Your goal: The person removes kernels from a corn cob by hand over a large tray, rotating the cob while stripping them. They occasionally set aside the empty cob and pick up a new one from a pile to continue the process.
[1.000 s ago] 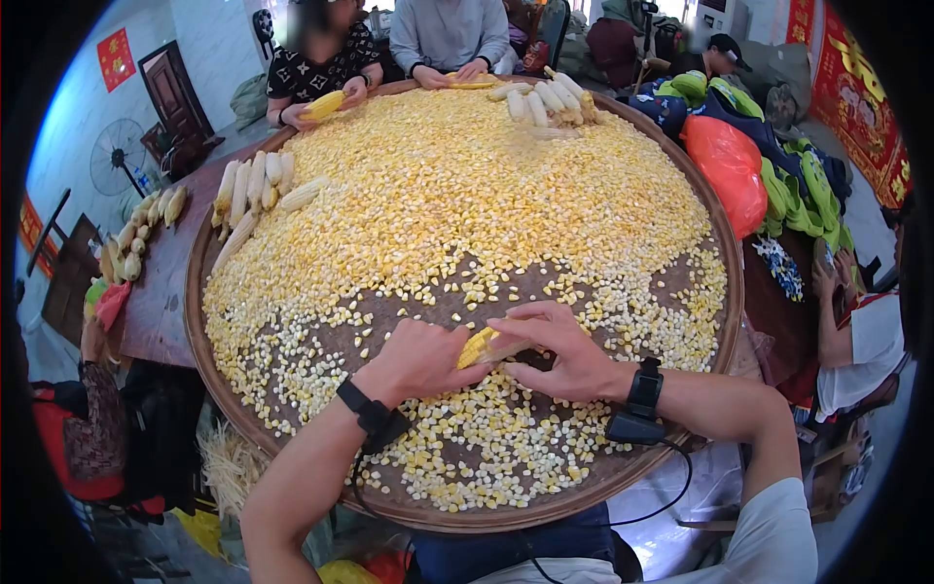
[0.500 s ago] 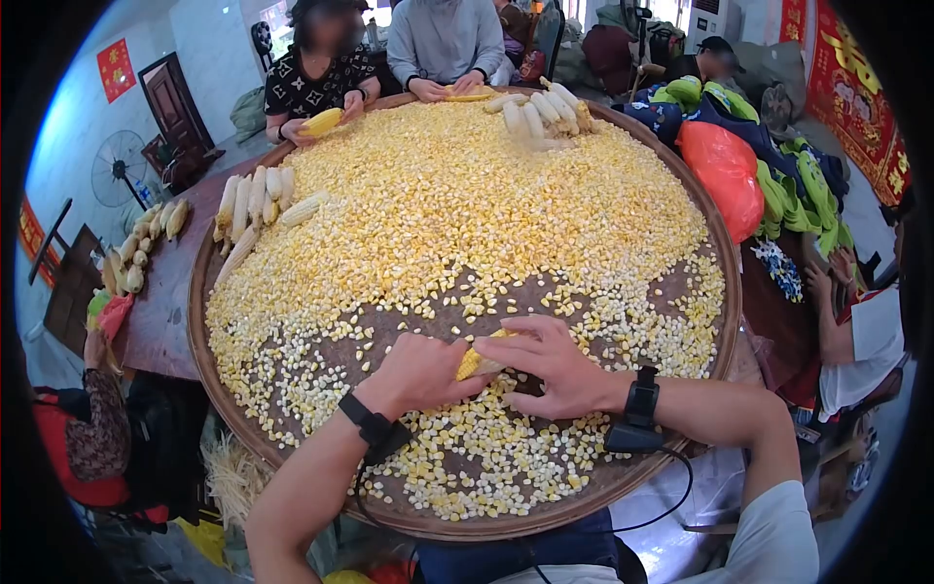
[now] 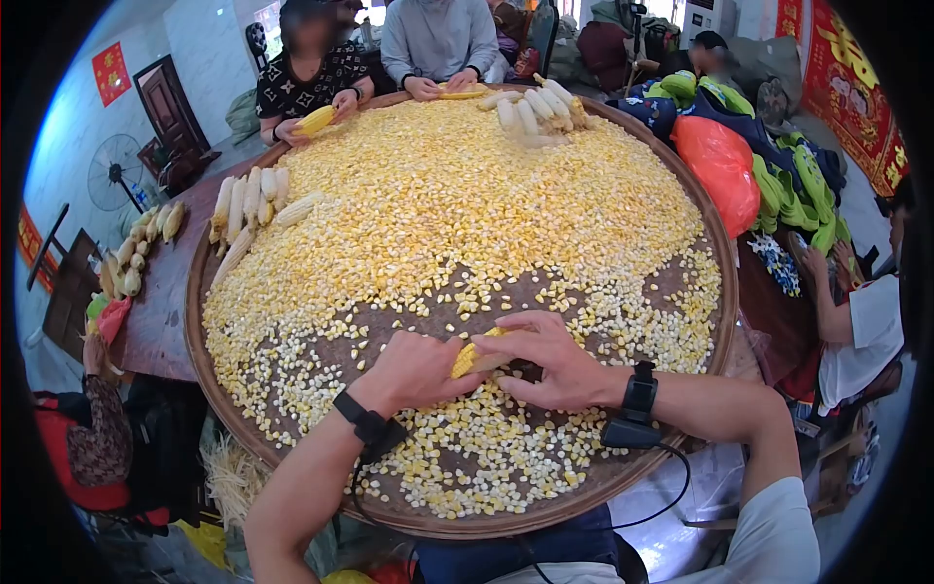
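A partly stripped corn cob (image 3: pixel 469 361) lies between my two hands, low over the near part of a big round tray (image 3: pixel 734 292). Closed around its left end is my left hand (image 3: pixel 411 372). My right hand (image 3: pixel 553 362) bends over the other end, its fingers on top and the thumb below. Yellow kernels cover one side of the cob, while a paler bare strip shows on the side toward me. Loose corn kernels (image 3: pixel 457 195) are heaped across the tray's far half and scattered thinly under my hands.
Bare cobs are piled at the tray's left edge (image 3: pixel 255 200) and far right (image 3: pixel 537 109). Two people across handle corn cobs (image 3: pixel 316 121). A red plastic bag (image 3: pixel 716 175) sits beyond the right rim. More corn (image 3: pixel 136 248) lies on the left table. Cables hang from my wrist devices.
My right hand has shifted slightly left and up along the cob, with its thumb lifted a little. The left hand stays nearly in place. The view has moved slightly.
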`<state>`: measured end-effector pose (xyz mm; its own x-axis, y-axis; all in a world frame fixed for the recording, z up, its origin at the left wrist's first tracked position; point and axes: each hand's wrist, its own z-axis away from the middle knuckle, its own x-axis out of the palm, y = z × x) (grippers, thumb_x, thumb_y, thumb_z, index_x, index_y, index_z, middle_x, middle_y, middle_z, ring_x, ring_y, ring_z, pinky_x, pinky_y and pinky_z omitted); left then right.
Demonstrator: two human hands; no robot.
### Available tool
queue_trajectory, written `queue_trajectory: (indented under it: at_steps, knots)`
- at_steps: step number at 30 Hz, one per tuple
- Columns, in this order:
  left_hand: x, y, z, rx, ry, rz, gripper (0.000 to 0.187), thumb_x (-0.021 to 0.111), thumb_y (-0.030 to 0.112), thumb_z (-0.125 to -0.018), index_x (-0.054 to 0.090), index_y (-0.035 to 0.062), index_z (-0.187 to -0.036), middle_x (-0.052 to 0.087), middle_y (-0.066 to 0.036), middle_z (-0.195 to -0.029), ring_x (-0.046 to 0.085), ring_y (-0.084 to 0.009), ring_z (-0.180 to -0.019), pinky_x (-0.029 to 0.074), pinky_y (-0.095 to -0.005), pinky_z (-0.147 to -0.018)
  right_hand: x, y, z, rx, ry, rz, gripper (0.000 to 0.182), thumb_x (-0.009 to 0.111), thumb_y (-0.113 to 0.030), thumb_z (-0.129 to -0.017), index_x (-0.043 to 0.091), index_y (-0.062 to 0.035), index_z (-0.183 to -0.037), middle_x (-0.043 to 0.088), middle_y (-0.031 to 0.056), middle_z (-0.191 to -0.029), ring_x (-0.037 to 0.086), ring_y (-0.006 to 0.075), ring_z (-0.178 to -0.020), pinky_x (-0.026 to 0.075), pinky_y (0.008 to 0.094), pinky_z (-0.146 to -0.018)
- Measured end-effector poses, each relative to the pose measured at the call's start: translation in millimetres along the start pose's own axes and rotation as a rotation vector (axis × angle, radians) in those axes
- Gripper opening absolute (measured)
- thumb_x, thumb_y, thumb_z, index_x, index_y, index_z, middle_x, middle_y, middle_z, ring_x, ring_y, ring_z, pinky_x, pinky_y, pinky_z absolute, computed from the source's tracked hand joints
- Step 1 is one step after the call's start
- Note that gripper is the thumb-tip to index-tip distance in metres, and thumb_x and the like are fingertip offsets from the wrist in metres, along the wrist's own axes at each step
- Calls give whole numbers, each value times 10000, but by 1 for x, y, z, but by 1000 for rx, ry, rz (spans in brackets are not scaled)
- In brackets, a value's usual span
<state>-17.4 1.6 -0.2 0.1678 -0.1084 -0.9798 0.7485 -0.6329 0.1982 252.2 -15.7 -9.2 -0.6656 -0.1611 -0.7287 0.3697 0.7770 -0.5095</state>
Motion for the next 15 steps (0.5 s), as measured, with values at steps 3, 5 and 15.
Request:
queue_trajectory:
  at_steps: [3, 5, 15]
  knots:
    - [-1, 0, 0, -1, -7, -4, 632, 593, 670, -1001, 680, 47, -938, 717, -212, -693, 728, -427, -643, 562, -542, -610, 0, 0, -1, 8, -3, -7, 661, 791, -213, -892, 635, -233, -1534, 689, 56, -1378, 553, 307, -1376, 356, 495, -1175]
    - [-1, 0, 0, -6, -15, -9, 638, 590, 674, -1001, 683, 46, -941, 715, -216, -692, 728, -428, -644, 563, -541, -612, 1, 1, 0, -9, -12, 13, 635, 790, -204, -892, 649, -230, -1511, 698, 39, -1366, 559, 307, -1371, 353, 496, -1174]
    - [-9, 3, 0, -53, -97, 13, 640, 603, 650, -1011, 673, 14, -1019, 723, -271, -771, 728, -471, -726, 570, -568, -692, -3, 0, -1, -1, 20, 4, 630, 826, -151, -879, 661, -165, -1487, 687, 49, -1389, 548, 292, -1393, 411, 440, -1154]
